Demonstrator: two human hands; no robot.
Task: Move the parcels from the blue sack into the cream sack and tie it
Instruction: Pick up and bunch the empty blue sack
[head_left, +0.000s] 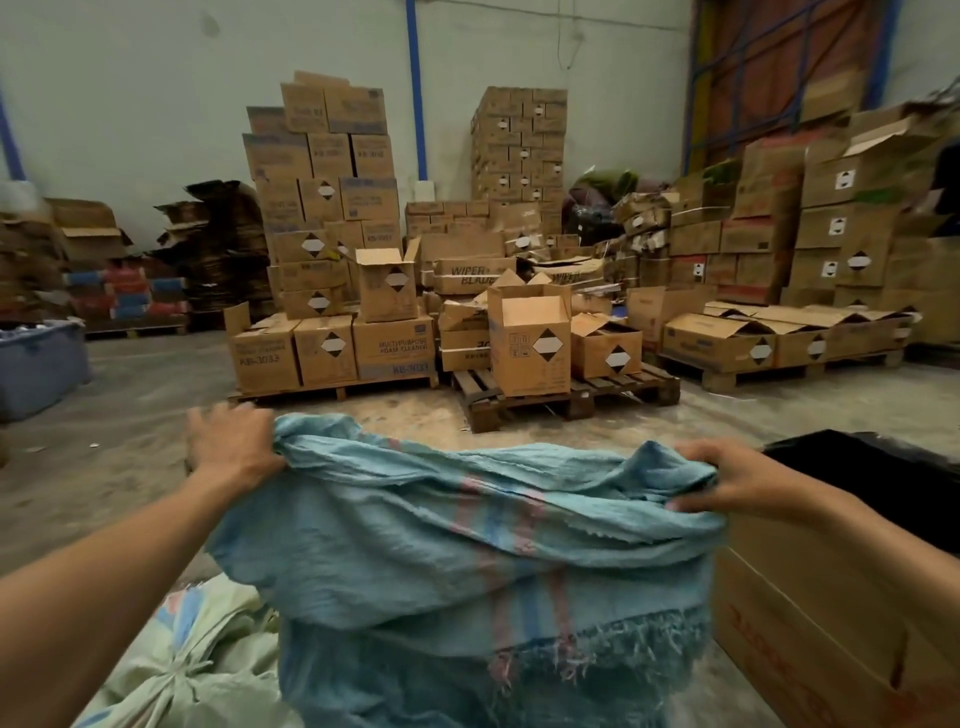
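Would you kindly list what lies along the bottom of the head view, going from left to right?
Cream sack → left hand gripping the blue sack's rim → blue sack → right hand gripping the other side of the rim → cardboard box.

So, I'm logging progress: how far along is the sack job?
Early. Left hand and right hand each grip the frayed blue woven sack at its rim; no parcels show. The pale cream woven sack beside it already looks knotted. Moving parcels remains.

head-worn view, forward and down, close
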